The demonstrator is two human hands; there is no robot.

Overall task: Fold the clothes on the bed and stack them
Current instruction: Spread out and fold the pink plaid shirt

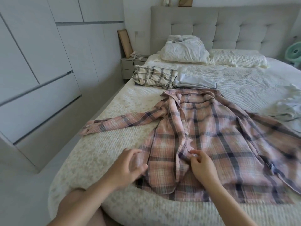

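- Two hands were seen low over a pink checked shirt (211,144), which was spread flat on the bed (101,160) with its collar pointing to the pillows (185,51).
- One sleeve was stretched out to the left, and the other was laid off to the right, probably so the shirt could be folded neatly.
- The left hand (128,167) was held at the shirt's left edge with its fingers loosely curled. It was blurred, so it could not be told whether cloth was held in it.
- The right hand (202,167) was placed at the front button strip near the bottom. A bit of that strip seemed to be pinched between thumb and fingertip, most likely so the front could be pulled straight or a button done up.
- The shirt front was still rumpled in the middle, so it was judged that smoothing was wanted before any fold.
- Folded things were already laid further up the bed: a cream checked piece (154,77) and a pale grey piece (195,82) just beside it. They were probably put there to keep room for folding.
- More clothes (286,106) were left in a loose heap at the right side, not yet folded.
- It was judged that much of the task was still to be done.
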